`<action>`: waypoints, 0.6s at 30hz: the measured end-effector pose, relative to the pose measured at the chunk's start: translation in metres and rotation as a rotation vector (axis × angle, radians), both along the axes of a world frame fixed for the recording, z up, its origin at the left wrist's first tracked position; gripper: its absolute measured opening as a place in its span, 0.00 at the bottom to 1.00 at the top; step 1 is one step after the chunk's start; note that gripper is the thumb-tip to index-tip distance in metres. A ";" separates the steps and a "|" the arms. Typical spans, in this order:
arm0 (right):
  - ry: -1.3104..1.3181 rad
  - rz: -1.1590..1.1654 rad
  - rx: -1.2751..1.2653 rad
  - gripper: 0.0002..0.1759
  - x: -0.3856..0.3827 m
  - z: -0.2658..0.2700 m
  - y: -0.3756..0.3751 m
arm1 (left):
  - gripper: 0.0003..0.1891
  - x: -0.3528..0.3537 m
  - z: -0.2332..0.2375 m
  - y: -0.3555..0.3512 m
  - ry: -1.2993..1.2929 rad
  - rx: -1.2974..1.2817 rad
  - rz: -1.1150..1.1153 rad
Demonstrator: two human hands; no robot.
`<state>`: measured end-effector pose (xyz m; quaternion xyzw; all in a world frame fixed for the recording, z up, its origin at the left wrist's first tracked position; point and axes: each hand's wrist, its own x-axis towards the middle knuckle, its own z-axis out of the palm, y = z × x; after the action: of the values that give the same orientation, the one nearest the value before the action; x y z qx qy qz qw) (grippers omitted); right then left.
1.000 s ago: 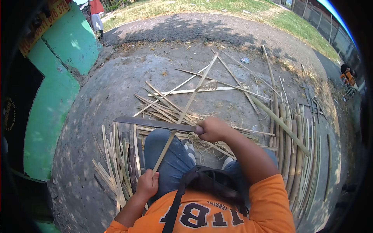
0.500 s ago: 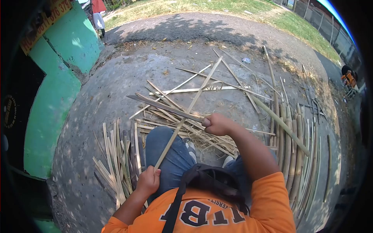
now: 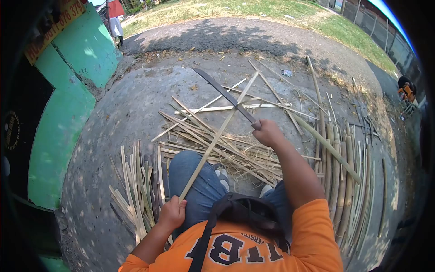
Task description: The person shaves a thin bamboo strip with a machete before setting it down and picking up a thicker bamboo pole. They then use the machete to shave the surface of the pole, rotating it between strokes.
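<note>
My left hand [image 3: 171,214] is closed around the near end of a long bamboo strip [image 3: 209,147], beside my left knee. The strip slants up and away to the right, its far end over the pile. My right hand [image 3: 269,133] grips the handle of a machete [image 3: 222,92]. Its dark, slightly curved blade points away to the upper left and crosses the strip a little beyond its middle. Shavings and cut strips [image 3: 244,156] lie on the ground in front of my feet.
Upright-lying bamboo strips [image 3: 133,190] are bundled at my left. Bamboo poles [image 3: 340,177] lie in a row at my right, with a greenish pole [image 3: 328,147] slanting across them. A green wall [image 3: 68,109] stands at left, and a road [image 3: 244,36] runs ahead.
My right hand has moved forward and to the right along the strip. The machete's blade has swung to point farther away from me. My left hand stays in place on the strip.
</note>
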<state>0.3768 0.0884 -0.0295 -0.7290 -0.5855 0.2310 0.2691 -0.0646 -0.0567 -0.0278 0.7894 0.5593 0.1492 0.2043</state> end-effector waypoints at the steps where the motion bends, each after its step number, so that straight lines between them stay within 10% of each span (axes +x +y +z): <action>1: 0.150 0.038 0.024 0.10 0.000 -0.007 0.001 | 0.18 0.002 -0.001 -0.001 0.001 0.008 0.000; 5: 0.736 0.271 -0.541 0.19 -0.027 0.032 -0.019 | 0.17 0.005 0.000 -0.002 -0.013 -0.008 0.011; 8: 0.219 0.570 -0.153 0.11 -0.054 -0.008 -0.015 | 0.17 0.004 0.000 -0.001 -0.027 -0.008 0.011; 14: -0.565 0.277 0.426 0.06 -0.029 0.012 -0.008 | 0.17 -0.008 -0.008 -0.004 -0.102 0.017 0.001; 16: -0.370 -0.198 0.235 0.09 0.003 -0.008 0.004 | 0.17 -0.007 -0.010 -0.003 -0.069 0.023 -0.009; 18: -0.286 -0.131 0.171 0.10 0.003 -0.007 0.000 | 0.17 -0.008 -0.007 0.003 -0.057 0.021 -0.021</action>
<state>0.3799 0.0879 -0.0370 -0.7654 -0.5866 0.0565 0.2585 -0.0726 -0.0542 -0.0348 0.7927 0.5434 0.1756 0.2132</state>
